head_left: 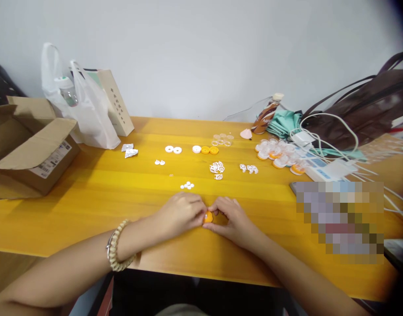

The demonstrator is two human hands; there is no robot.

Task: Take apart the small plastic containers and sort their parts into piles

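Observation:
Between my two hands, low over the front of the table, is a small round orange plastic piece [208, 217]. My left hand [183, 210] has its fingertips closed at the piece's left side, partly covering it. From the right, the thumb and fingers of my right hand [232, 219] pinch its edge. Small white discs [187, 185] lie just beyond my hands. Farther back are white openwork parts [217, 167], more white cut-out parts [249, 168], two orange round pieces [209, 150], white rings [173, 149] and clear round covers [222, 139].
An open cardboard box [30, 149] and a white plastic bag [89, 109] stand at the left. Foil packets [129, 150] lie nearby. At the right are clear-topped orange containers [280, 153], a bottle [267, 115], white cables [322, 145], a brown bag [362, 101] and a blurred-out item [339, 224].

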